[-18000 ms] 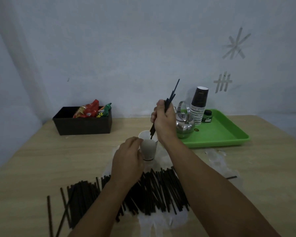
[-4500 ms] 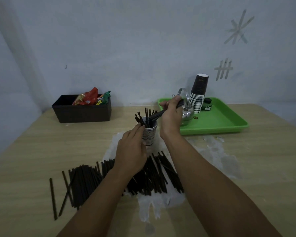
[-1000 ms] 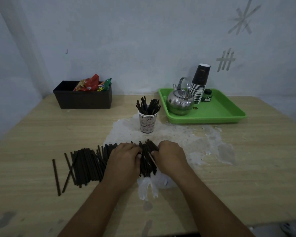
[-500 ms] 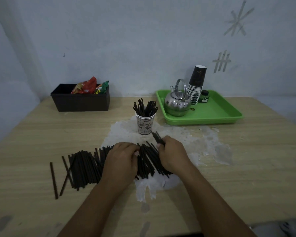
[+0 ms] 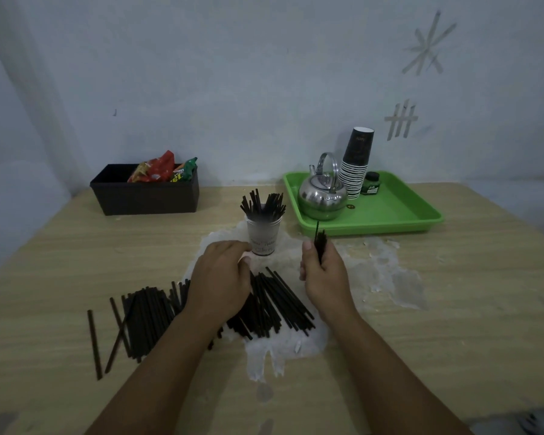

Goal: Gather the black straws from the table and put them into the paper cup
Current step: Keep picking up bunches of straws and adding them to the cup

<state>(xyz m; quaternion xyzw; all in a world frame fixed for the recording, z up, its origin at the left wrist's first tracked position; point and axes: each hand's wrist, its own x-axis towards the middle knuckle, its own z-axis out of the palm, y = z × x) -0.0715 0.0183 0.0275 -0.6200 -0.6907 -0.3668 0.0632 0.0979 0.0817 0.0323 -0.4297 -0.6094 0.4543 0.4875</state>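
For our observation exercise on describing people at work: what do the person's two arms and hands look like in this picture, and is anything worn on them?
Both forearms are bare up to the bottom edge of the picture, with no sleeves in view. The left hand and right hand wear no gloves. No watch, bracelet or ring can be made out on either wrist or hand, though the light is dim.

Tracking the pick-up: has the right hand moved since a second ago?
Yes. The right hand has lifted off the straw pile toward the paper cup, gripping a few straws.
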